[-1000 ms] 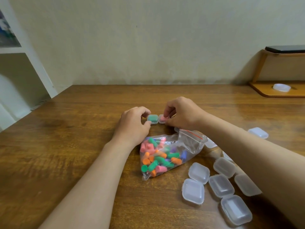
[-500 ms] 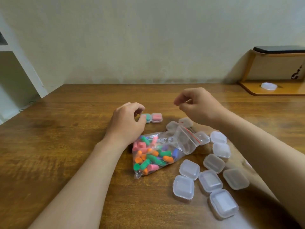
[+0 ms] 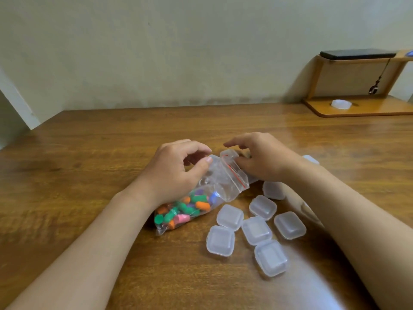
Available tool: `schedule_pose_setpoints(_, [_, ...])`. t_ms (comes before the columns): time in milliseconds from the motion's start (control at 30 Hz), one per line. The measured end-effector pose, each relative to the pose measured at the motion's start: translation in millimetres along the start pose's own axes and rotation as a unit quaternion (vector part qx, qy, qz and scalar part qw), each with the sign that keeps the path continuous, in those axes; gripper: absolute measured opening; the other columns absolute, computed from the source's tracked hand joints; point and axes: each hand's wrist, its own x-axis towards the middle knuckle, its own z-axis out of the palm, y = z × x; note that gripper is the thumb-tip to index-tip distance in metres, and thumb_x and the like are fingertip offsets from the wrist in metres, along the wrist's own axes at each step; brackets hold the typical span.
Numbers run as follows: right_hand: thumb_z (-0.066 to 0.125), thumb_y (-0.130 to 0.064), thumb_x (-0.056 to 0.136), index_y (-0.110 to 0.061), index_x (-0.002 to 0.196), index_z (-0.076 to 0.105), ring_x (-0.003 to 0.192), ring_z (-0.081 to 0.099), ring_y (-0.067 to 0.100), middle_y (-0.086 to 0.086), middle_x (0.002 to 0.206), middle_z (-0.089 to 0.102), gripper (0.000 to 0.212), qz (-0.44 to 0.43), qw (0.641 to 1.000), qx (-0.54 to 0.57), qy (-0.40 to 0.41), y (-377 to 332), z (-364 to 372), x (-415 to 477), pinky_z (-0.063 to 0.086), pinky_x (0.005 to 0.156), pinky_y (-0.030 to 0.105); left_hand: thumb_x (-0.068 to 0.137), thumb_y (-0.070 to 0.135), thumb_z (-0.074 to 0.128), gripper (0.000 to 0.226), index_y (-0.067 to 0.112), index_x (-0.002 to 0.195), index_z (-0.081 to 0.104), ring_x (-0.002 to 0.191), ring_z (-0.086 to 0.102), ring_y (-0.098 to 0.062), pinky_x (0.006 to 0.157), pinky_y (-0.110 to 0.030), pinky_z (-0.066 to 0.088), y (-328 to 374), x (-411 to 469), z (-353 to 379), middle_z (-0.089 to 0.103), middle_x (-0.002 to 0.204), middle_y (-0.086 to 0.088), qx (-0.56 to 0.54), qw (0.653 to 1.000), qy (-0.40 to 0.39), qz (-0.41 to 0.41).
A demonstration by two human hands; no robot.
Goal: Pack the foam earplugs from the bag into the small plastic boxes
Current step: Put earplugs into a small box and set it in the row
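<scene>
A clear zip bag with a red seal line lies on the wooden table. Colourful foam earplugs fill its lower end. My left hand grips the bag's upper part, with the thumb pressed on the plastic. My right hand hovers at the bag's mouth with loosely spread fingers, its thumb at the zip edge. A small clear box sits under its fingertips. Several shut, empty small plastic boxes lie in a cluster to the right of the bag. The two filled boxes are hidden behind my hands.
At the back right stands a wooden stand with a black phone on top and a white lid on its base. A white shelf unit borders the table's left rear corner. One more box peeks out behind my right wrist.
My left hand left the filled boxes and took hold of the bag's upper part. My right hand dropped from mid-air to the bag's mouth.
</scene>
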Motion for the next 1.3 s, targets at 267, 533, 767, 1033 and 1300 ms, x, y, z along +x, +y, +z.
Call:
schedule_pose_setpoints(267, [0.065,-0.023,0.092,-0.027,0.119,0.068,0.105,0.062,0.012,-0.005,0.12,0.067,0.027,-0.008,1.0,0.001,-0.004,0,1,2,0.051,0.086,0.027,0.094,0.025,0.067,0.02,0.023,0.112,0.075,0.092,0.064,0.0,0.077,-0.019,0.054,4,-2,-2,0.072,0.098,0.013,0.002,0.999,-0.04,-0.014])
schedule_pose_setpoints(533, [0.065,-0.021,0.093,-0.026,0.114,0.069,0.098,0.064,0.009,-0.007,0.111,0.068,0.022,-0.004,0.999,0.026,0.024,1,-1,0,0.057,0.087,0.033,0.095,0.026,0.066,0.018,0.021,0.11,0.075,0.093,0.065,-0.001,0.078,-0.021,0.055,3,-3,-4,0.072,0.099,0.011,-0.002,1.0,-0.028,-0.003])
schedule_pose_setpoints(767, [0.065,-0.009,0.093,-0.013,0.113,0.071,0.09,0.073,0.011,0.001,0.101,0.073,0.021,-0.013,0.952,0.303,0.03,-11,-31,-21,0.061,0.08,0.027,0.092,0.03,0.06,0.032,0.016,0.119,0.071,0.096,0.065,-0.005,0.079,-0.019,0.054,5,-1,-7,0.071,0.104,0.004,-0.013,0.998,0.058,0.018])
schedule_pose_setpoints(1033, [0.064,-0.005,0.092,-0.006,0.107,0.07,0.091,0.073,0.017,0.006,0.096,0.076,0.016,-0.032,0.91,0.412,-0.025,-24,-38,-29,0.059,0.075,0.027,0.095,0.024,0.064,0.033,0.012,0.125,0.069,0.099,0.067,-0.009,0.078,-0.026,0.057,16,-2,-7,0.069,0.114,-0.002,-0.035,0.992,0.08,0.094])
schedule_pose_setpoints(1300, [0.071,-0.01,0.089,-0.014,0.115,0.065,0.091,0.073,0.016,0.004,0.098,0.076,0.027,-0.025,0.934,0.356,-0.022,-36,-33,-32,0.062,0.08,0.037,0.089,0.024,0.071,0.025,0.008,0.108,0.074,0.095,0.069,-0.009,0.079,-0.026,0.059,24,-5,-4,0.073,0.104,-0.002,-0.039,0.988,0.085,0.121])
